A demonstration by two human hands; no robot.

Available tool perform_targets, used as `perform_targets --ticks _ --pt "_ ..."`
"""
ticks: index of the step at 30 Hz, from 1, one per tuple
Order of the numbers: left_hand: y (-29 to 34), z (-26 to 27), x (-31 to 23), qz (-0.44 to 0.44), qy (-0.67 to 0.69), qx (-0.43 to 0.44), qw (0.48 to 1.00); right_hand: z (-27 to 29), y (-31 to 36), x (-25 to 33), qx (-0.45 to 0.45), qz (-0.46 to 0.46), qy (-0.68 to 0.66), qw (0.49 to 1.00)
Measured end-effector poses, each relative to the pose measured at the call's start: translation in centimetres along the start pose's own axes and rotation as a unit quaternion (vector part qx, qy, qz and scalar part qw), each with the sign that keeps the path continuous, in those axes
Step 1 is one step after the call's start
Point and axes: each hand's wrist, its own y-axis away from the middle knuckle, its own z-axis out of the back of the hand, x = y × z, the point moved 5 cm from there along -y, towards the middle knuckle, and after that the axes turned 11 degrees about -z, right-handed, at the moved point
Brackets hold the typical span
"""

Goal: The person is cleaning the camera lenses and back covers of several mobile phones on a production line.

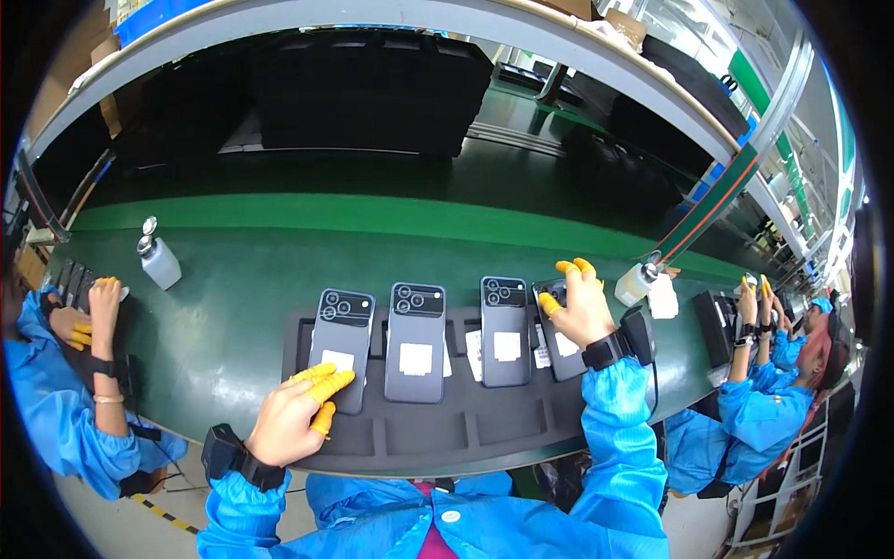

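Our left grip (293, 415), loosely spread, touches the leftmost phone (343, 342) on the dark tray (419, 445); our right grip (585, 306) spans the rightmost phone (566, 365), whether clasping we can't tell. Likely slick, stiff and fragile, we'd hold their side edges

The left hand (291, 417), in yellow finger cots (331, 384), touches the leftmost dark-grey rectangular smartphone (345, 324); the similarly covered right hand (585, 312) touches the rightmost smartphone (562, 365). Beneath lies a black compartmented tray (410, 453).
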Motion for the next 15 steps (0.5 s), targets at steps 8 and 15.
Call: perform_targets --ticks 8,15 --pt "-2.8 3.3 -1.4 0.037 -0.157 -0.048 0.986 -2.4 0.5 -0.5 0.039 -0.079 -0.001 0.996" --pt "-8.6 1.3 1.6 0.129 -0.324 -0.059 0.935 3.4 5.4 -1.3 -0.140 0.038 -0.222 0.964"
